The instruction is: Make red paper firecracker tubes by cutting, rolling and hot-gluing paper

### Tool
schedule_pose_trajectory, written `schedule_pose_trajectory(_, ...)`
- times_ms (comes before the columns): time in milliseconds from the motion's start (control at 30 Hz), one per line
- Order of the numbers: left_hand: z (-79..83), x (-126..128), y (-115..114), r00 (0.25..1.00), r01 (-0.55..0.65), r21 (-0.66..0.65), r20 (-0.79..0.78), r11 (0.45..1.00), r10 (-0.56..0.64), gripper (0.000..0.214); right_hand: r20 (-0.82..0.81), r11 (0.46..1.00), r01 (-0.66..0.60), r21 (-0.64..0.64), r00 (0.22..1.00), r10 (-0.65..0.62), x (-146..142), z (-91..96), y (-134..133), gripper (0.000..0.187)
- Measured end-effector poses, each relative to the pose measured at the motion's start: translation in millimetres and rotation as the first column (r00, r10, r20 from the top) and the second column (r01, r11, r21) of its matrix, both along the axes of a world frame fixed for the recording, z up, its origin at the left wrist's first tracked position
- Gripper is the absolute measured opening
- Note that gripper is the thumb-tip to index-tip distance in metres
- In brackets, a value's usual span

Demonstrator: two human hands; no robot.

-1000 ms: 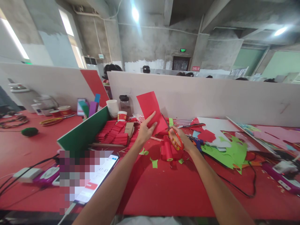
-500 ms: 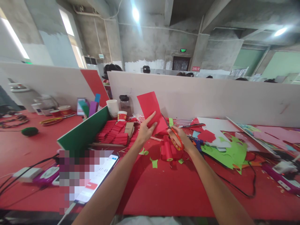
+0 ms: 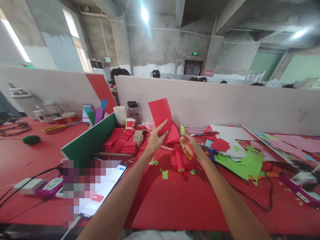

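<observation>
My left hand (image 3: pixel 155 140) pinches the lower edge of a red paper sheet (image 3: pixel 161 115) and holds it upright above the red table (image 3: pixel 175 200). My right hand (image 3: pixel 191 148) grips orange-handled scissors (image 3: pixel 186 144), whose blades reach the sheet's right lower edge. Just below my hands lie several red paper rolls (image 3: pixel 178 160). Small green scraps (image 3: pixel 164 173) are scattered around them.
A box of folded red paper pieces (image 3: pixel 121 141) sits behind a green board (image 3: pixel 88 141) at left. A phone (image 3: pixel 100 191) leans at the near left. Green and white paper cutouts (image 3: pixel 243 158), cables (image 3: pixel 267 186) and a white partition (image 3: pixel 225 103) lie to the right and behind.
The red sheet has shifted slightly to the right, and the scissors have closed in a little along its lower right edge. Both arms stay almost where they were.
</observation>
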State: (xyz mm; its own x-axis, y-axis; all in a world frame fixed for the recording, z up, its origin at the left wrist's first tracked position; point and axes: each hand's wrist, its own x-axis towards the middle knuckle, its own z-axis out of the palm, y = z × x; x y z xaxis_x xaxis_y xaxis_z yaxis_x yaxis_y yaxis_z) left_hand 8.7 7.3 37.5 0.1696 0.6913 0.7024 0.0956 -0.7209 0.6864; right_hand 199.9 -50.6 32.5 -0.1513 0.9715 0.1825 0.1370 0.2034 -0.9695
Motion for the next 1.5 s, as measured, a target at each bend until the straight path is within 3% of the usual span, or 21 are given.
schedule_pose_trajectory(233, 1.8, 0.2, -2.8, 1.0, 0.008, -0.024, 0.012, 1.0, -0.008, 0.058, 0.034, 0.998, 0.011, 0.054, 0.999, -0.013, 0.1, 1.0, -2.6, 0.043)
schedule_pose_trajectory(567, 1.2, 0.8, -3.8, 1.0, 0.03, -0.02, -0.004, 0.999, -0.031, 0.057, -0.052, 0.996, -0.041, -0.085, 0.998, 0.036, -3.6, 4.9, -6.9, 0.049)
schedule_pose_trajectory(733, 2.6, 1.0, -5.0, 1.0, 0.028, -0.006, -0.012, 1.0, -0.028, 0.056, -0.014, 1.0, -0.01, 0.014, 1.0, 0.01, -4.4, 4.1, -6.6, 0.048)
schedule_pose_trajectory(933, 4.7, 1.0, -6.6, 0.999, 0.045, -0.022, -0.016, 0.999, -0.045, 0.057, -0.061, 1.0, 0.027, 0.012, 0.998, -0.026, -3.5, 5.7, -5.1, 0.049)
schedule_pose_trajectory(1100, 1.4, -0.7, -5.4, 0.997, 0.068, -0.038, 0.029, 0.997, -0.067, 0.054, -0.072, 0.987, 0.148, 0.055, 0.987, -0.144, 13.3, 16.9, -4.1, 0.05)
schedule_pose_trajectory(1200, -1.1, -1.5, -2.6, 0.997, 0.073, -0.047, 0.037, 0.996, -0.071, 0.052, 0.068, 0.948, 0.264, 0.18, 0.958, -0.28, 40.8, 23.2, 0.0, 0.048)
schedule_pose_trajectory(1267, -2.3, -1.7, -0.3, 0.998, 0.052, -0.036, 0.031, 0.998, -0.051, 0.048, 0.228, 0.885, 0.354, 0.302, 0.875, -0.428, 66.3, 23.6, 4.6, 0.045)
schedule_pose_trajectory(1367, -3.8, -1.0, 2.5, 0.999, 0.026, -0.041, 0.036, 0.999, -0.024, 0.044, 0.483, 0.749, 0.495, 0.441, 0.573, -0.663, 109.1, 16.5, 11.7, 0.04)
schedule_pose_trajectory(1500, -4.6, 0.4, 3.9, 0.999, 0.006, -0.07, 0.037, 0.998, -0.003, 0.042, 0.707, 0.655, 0.587, 0.476, 0.187, -0.682, 163.1, -1.2, 15.1, 0.037)
